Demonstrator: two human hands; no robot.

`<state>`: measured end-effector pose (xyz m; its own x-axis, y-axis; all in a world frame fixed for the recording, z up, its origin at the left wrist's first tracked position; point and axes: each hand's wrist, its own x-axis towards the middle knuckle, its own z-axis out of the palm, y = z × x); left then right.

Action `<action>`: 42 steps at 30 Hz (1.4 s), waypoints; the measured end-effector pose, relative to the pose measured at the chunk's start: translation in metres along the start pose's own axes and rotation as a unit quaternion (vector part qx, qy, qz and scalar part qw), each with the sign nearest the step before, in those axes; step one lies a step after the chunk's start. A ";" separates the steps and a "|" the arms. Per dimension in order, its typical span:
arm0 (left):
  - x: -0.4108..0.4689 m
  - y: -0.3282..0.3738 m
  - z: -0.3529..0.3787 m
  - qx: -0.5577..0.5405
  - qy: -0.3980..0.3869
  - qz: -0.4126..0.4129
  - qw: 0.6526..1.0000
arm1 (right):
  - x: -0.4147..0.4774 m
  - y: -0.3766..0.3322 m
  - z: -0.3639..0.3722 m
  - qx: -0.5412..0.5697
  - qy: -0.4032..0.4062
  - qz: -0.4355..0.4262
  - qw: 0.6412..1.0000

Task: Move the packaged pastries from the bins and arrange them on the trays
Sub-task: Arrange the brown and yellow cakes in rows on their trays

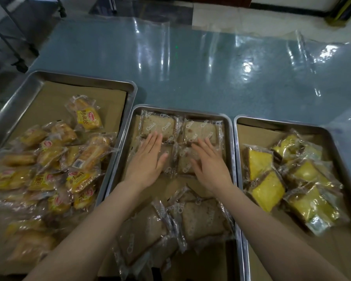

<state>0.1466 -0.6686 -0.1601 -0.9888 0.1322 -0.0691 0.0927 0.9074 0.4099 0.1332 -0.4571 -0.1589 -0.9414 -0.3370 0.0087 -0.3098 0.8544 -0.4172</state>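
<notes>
Three steel trays lined with brown paper sit side by side. On the middle tray (229, 126), brown packaged pastries (157, 125) lie in a neat two-by-two block at the far end. My left hand (148, 159) rests flat, fingers spread, on the near-left package. My right hand (208, 162) lies flat on the near-right package (185, 163). Several more brown packages (203, 218) lie loose at the tray's near end. The left tray (28, 88) holds a heap of yellow-wrapped bread packs (49, 159). The right tray (332, 138) holds several yellow cake packages (265, 191).
The trays stand on a blue-green table (211, 74) covered with a wrinkled clear plastic sheet (304, 49). Beyond the table's far edge is a tiled floor with metal cart legs (18, 47) at the upper left.
</notes>
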 end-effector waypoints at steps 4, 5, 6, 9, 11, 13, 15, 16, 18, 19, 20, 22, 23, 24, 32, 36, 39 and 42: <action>-0.057 -0.003 -0.008 -0.092 -0.004 -0.027 0.995 | -0.048 -0.005 -0.001 0.075 -0.045 0.009 0.996; -0.071 -0.005 -0.008 -0.113 -0.014 -0.037 0.993 | -0.060 -0.006 0.000 0.082 -0.065 0.011 0.994; -0.085 -0.008 -0.008 -0.127 -0.026 -0.048 0.990 | -0.071 -0.007 0.002 0.086 -0.083 0.012 0.993; -0.121 -0.017 -0.004 -0.139 -0.063 -0.070 0.986 | -0.095 -0.008 0.006 0.054 -0.158 0.006 0.986; -0.141 -0.020 0.000 -0.173 -0.085 -0.081 0.978 | -0.104 -0.008 0.008 0.003 -0.189 -0.008 0.982; -0.158 -0.018 0.003 -0.210 -0.107 -0.073 0.969 | -0.109 -0.011 0.009 -0.033 -0.193 -0.012 0.981; -0.172 -0.015 0.009 -0.155 -0.139 -0.031 0.978 | -0.112 -0.015 0.009 -0.049 -0.189 0.005 0.981; -0.177 -0.015 0.013 -0.095 -0.153 -0.007 0.984 | -0.113 -0.019 0.010 -0.055 -0.186 0.017 0.981; -0.183 -0.014 0.021 0.009 -0.166 0.021 0.986 | -0.118 -0.022 0.010 -0.065 -0.179 0.039 0.981; -0.183 -0.014 0.023 0.031 -0.168 0.025 0.985 | -0.122 -0.022 0.010 -0.065 -0.174 0.047 0.982; -0.180 -0.015 0.023 0.039 -0.170 0.022 0.985 | -0.126 -0.021 0.009 -0.062 -0.170 0.049 0.982; -0.169 -0.018 0.019 0.055 -0.167 0.012 0.984 | -0.135 -0.020 0.007 -0.055 -0.165 0.044 0.984; -0.161 -0.019 0.017 0.076 -0.158 0.010 0.984 | -0.137 -0.019 0.006 -0.054 -0.163 0.042 0.984; -0.153 -0.019 0.016 0.101 -0.141 0.010 0.985 | -0.139 -0.020 0.005 -0.054 -0.161 0.042 0.985; -0.129 -0.010 0.032 0.088 -0.042 0.019 0.995 | -0.133 -0.032 0.002 0.029 -0.063 0.116 0.991; -0.137 -0.020 0.040 0.054 -0.095 0.027 0.994 | -0.114 -0.037 -0.009 0.049 0.044 0.138 0.988; -0.141 -0.021 0.030 0.040 -0.079 0.044 0.995 | -0.093 -0.041 -0.017 0.020 0.147 0.098 0.984; -0.152 -0.012 0.022 0.030 -0.029 0.051 0.998 | -0.070 -0.043 -0.015 -0.035 0.140 0.037 0.989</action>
<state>0.2985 -0.6910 -0.1747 -0.9657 0.2462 -0.0823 0.2011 0.9100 0.3626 0.2104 -0.4644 -0.1274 -0.9586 -0.1590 0.2361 -0.2386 0.9011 -0.3621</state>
